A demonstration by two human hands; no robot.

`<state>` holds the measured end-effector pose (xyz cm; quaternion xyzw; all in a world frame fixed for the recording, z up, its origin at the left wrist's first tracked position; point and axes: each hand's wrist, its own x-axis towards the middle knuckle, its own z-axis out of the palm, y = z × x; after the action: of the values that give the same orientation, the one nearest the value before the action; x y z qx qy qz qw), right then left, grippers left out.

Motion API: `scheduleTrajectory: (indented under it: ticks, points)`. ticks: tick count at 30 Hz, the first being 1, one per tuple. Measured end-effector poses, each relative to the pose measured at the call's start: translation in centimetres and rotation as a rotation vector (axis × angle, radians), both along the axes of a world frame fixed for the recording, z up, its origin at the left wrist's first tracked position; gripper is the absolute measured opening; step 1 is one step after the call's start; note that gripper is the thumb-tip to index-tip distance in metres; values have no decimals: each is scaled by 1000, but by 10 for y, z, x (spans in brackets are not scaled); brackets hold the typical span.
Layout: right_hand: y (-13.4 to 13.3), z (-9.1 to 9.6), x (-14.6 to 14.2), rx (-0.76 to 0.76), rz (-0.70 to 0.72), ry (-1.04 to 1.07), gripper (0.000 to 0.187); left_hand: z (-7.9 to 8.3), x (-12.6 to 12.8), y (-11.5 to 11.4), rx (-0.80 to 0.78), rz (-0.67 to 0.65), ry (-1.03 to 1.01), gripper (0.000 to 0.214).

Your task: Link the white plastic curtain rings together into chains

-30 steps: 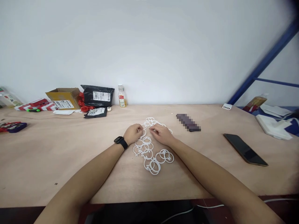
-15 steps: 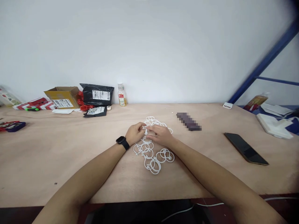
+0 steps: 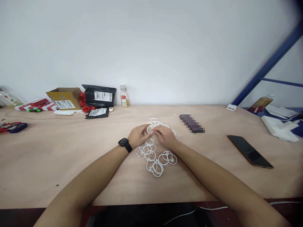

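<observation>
Right fingers have drawn in since half a second ago, when they lay stretched; your left thumb now shows, spread out below its fingers.

Nearest you: pale tabletop, a white cable hanging below its front edge. Loose white rings with small clips lie overlapping just back from the edge. More rings run up the table toward your hands, with others lying to the right, beside your right forearm.

Left hand, black watch on the wrist: fingers and thumb curve apart around one white ring; you may be gripping it, but I cannot tell. Right hand: thumb and fingertips pinched together at that ring's right side. The ring sits between your two hands, among the pile. Further rings lie just beyond your fingertips, partly hidden.

Off to your right, a dark phone lies flat; farther in, a blurred-out dark item.

Far edge, left to right: open cardboard box, black parcel, upright bottle near the wall.
</observation>
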<state>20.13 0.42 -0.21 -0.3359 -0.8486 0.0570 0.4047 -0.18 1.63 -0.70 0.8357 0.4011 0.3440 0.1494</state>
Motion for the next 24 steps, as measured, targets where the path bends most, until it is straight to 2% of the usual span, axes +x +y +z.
scheduleTrajectory:
  ticks: [5,9,11,14,17,19,24]
  points:
    - [-1,-2,-1,2,11,-25,21,1,1,1,-5,-32,52,47]
    - [2,-3,1,33,-119,76,21,2,1,1,-22,23,-5,56]
    - [6,-4,4,41,-179,127,21,2,0,1,-28,56,-36,49]
    - [13,-6,9,13,-232,110,23,3,-1,0,-19,-42,15,28]
    - [18,-10,12,-37,-263,75,23,3,0,0,19,-184,129,21]
    - [19,-12,11,-61,-255,68,20,2,1,1,19,-199,178,22]
    - [14,-10,6,-82,-124,-33,16,-1,3,3,-51,-120,189,17]
